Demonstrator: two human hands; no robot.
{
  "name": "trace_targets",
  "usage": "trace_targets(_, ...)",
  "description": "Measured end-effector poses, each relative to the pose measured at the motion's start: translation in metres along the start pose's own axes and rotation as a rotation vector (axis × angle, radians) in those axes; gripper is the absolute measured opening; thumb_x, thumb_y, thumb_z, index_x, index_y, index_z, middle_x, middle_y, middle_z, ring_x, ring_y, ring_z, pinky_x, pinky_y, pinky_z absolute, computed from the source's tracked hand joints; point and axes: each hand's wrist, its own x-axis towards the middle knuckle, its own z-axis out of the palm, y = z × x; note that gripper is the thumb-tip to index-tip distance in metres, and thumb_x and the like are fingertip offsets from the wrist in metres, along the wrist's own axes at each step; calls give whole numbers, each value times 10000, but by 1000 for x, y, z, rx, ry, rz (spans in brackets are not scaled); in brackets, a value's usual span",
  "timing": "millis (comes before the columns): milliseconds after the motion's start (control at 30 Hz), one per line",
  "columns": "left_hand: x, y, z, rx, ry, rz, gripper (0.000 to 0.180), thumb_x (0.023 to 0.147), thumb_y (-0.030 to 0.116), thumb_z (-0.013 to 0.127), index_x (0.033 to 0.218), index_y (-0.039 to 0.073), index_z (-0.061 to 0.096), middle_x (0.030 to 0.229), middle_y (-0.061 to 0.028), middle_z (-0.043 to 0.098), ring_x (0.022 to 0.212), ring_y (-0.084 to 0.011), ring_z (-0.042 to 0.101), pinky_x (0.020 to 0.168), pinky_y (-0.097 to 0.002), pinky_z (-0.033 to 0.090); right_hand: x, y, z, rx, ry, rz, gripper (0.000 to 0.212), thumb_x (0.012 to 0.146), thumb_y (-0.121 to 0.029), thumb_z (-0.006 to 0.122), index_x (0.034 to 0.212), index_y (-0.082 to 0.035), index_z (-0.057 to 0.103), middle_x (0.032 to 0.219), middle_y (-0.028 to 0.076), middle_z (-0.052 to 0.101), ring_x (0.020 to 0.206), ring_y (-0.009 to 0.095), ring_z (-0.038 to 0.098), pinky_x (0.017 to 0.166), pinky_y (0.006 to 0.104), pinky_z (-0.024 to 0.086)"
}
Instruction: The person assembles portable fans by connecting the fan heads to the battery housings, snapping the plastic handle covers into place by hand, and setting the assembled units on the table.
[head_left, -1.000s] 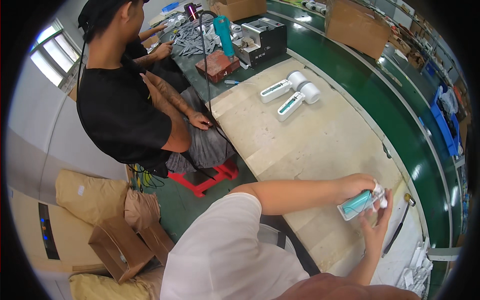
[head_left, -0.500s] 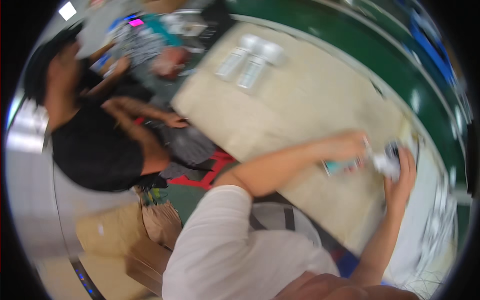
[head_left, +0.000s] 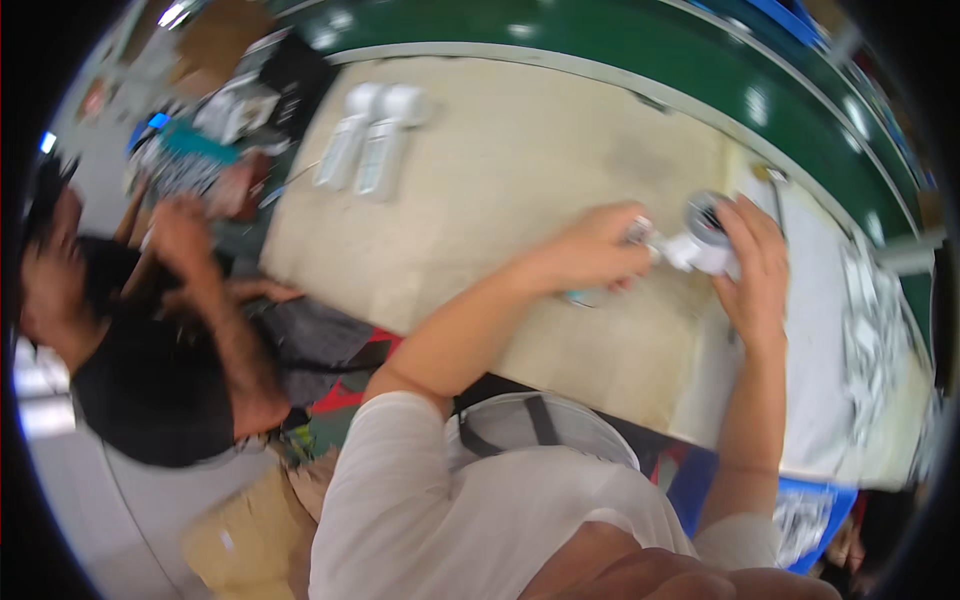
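My right hand (head_left: 752, 258) grips a white part with a round head ringed in grey (head_left: 708, 215) and a dark centre, fingers around its right side. Close to its narrow white neck, my left hand (head_left: 605, 248) is closed around a slim handle-like piece (head_left: 638, 234); most of it is hidden by the fingers. A bit of teal (head_left: 580, 297) shows beneath that hand. Whether the neck and the left-hand piece are joined, I cannot tell. Farther left on the cream table lie two white round-headed devices with long flat handles (head_left: 378, 160), side by side.
A white sheet (head_left: 815, 350) covers the table's right side, with a pile of small pale pieces (head_left: 868, 330) on it. A green machine edge (head_left: 560, 35) runs behind. At left sits a person in black (head_left: 165, 350); a blue crate (head_left: 815, 515) stands below the table's right edge.
The view has swung, so the table and devices appear farther left. Both hands still hold their pieces, with the grey-ringed head now facing more upward. The person at left has raised an arm.
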Motion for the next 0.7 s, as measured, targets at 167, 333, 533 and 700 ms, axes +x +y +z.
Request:
trace_targets(167, 26, -11, 13, 151, -30, 102, 204, 717, 131, 588, 865, 4, 530, 643, -87, 570, 514, -134, 560, 457, -291, 450, -18, 13, -4, 13, -84, 95, 635, 595, 63, 624, 1196, -88, 487, 1205, 146, 490, 1127, 337, 452, 955, 393, 350)
trace_targets(333, 9, -12, 9, 475, 59, 277, 277, 640, 133, 590, 864, -22, 541, 658, -162, 584, 583, -280, 589, 532, -360, 456, -21, 2, -7, 410, -169, 319, 594, 639, 8, 642, 1205, -56, 472, 1220, 128, 453, 1147, 280, 422, 961, 365, 339)
trace_targets(533, 5, -8, 28, 627, -20, 283, 294, 614, 150, 592, 829, -45, 545, 702, -206, 592, 688, -349, 590, 627, -408, 459, -20, 11, -18, 854, -382, 346, 604, 627, -114, 680, 1198, -55, 491, 1226, 127, 422, 1132, 264, 422, 936, 356, 354)
trace_targets(700, 1, -3, 31, 702, -70, 281, 291, 632, 139, 583, 846, -48, 517, 696, -211, 584, 680, -365, 580, 621, -429, 450, -13, 8, -22, 868, -429, 336, 600, 612, -89, 664, 1189, -52, 501, 1209, 127, 429, 1117, 264, 429, 930, 348, 354)
